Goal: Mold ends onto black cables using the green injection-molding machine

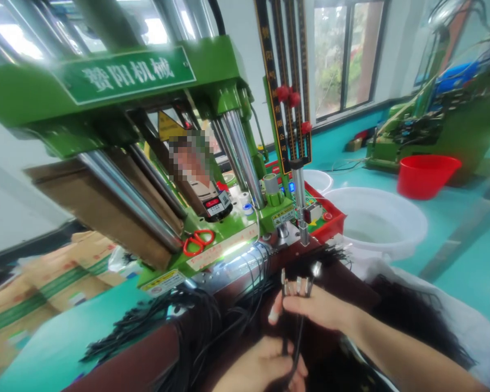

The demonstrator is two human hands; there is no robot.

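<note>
My right hand (322,307) is closed around thin black cables (300,333) whose silver metal connectors (283,276) stick up past the fingers. Below it, my left hand (259,362) is wrapped round the same cables lower down. Both hands are in front of the green press machine (228,65). Left of them, a thick bundle of black cables (200,316) hangs over a dark red-brown surface (147,356). More cable ends (335,253) lie behind my right hand.
Orange-handled scissors (198,242) lie on the machine's green base. A red-edged control panel (335,220) stands right of it. Farther right are a large white tub (412,223) and a red bucket (424,177). Cardboard boxes (65,277) stand at left; a black cable heap (416,316) lies at right.
</note>
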